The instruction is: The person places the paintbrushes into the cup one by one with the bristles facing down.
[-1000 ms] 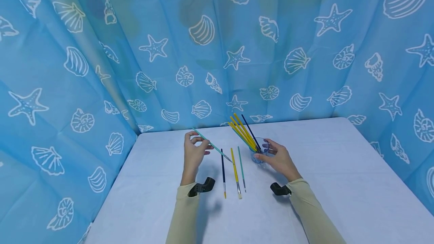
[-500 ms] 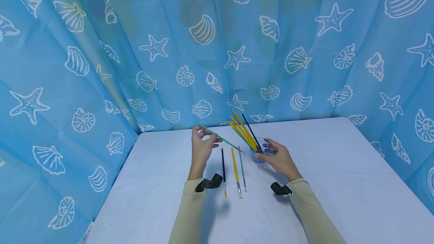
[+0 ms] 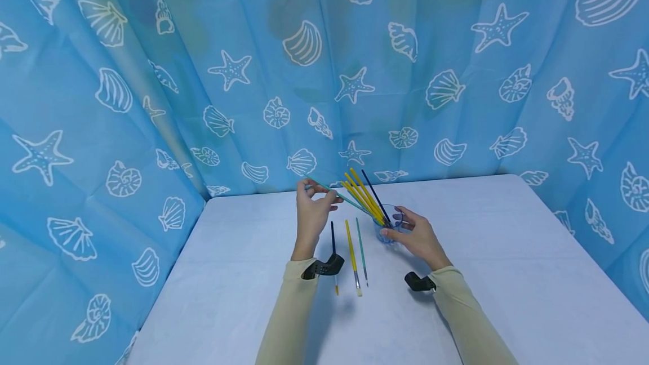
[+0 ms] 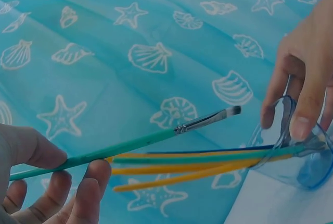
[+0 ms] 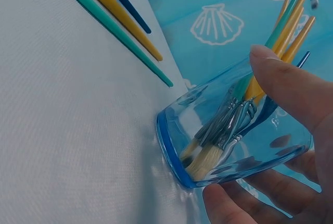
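Note:
My left hand (image 3: 311,216) pinches a green paintbrush (image 4: 125,146) between thumb and fingers, with its flat bristle tip pointing toward the cup. My right hand (image 3: 418,238) grips a clear blue plastic cup (image 5: 165,143), thumb on the near side and fingers round the other. Inside the cup lean several yellow paintbrushes (image 3: 364,193), a green one and a dark blue one (image 3: 372,190), bristles down in the right wrist view. In the head view the held brush's tip overlaps the handles above the cup's rim.
Three paintbrushes lie side by side on the white-covered table (image 3: 228,297): a dark blue one (image 3: 333,235), a yellow one (image 3: 350,244) and a green one (image 3: 361,249). A blue curtain (image 3: 274,72) with white shells hangs behind the table's back edge.
My left hand has moved right and slightly up with the green paintbrush, bringing its bristle end from over the lying brushes to the cup. The right hand and cup have stayed in place.

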Demonstrator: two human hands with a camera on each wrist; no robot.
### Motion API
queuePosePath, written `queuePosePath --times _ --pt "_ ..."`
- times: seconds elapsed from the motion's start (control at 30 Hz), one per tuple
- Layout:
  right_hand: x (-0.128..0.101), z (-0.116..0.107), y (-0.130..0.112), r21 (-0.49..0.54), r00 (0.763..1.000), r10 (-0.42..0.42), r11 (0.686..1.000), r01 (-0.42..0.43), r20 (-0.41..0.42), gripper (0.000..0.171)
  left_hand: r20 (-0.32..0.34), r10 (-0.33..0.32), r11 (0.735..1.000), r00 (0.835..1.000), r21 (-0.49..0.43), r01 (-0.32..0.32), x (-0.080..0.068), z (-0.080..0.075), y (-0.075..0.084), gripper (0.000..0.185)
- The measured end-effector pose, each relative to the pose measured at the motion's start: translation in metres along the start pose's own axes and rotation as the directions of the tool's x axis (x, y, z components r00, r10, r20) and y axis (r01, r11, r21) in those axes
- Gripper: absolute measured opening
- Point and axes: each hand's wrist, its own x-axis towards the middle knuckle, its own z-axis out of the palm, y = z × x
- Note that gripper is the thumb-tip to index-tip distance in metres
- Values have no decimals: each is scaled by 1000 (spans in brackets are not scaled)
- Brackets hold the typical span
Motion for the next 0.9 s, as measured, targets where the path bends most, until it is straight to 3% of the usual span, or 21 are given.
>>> queuePosePath --times 0.63,0.9 --pt "2 -1 3 8 1000 -20 1000 20 11 92 89 153 983 984 91 -161 -1 30 -7 41" --pt "2 0 5 22 1000 -22 1000 22 8 92 89 143 968 986 194 -158 -2 38 -14 39"
